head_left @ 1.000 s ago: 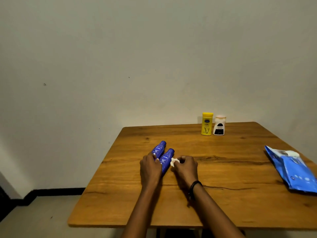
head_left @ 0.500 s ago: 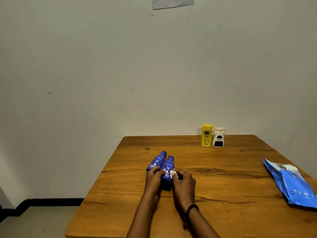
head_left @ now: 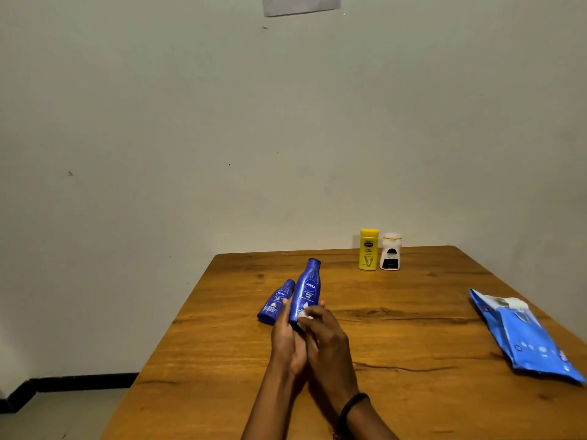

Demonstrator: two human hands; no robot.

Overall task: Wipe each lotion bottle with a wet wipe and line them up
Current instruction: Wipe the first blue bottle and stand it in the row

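Wooden table (head_left: 413, 344) meets a bare pale wall (head_left: 158, 122).

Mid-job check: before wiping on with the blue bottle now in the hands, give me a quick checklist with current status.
1. Lifted blue bottle gripped by left hand: ok.
2. Wet wipe in right hand, against the bottle: ok.
3. Second blue bottle lying on the table, wiped or not: cannot tell.
4. Yellow bottle and white bottle upright side by side at the far edge: ok.
5. Wipes pack within view on the right: ok.
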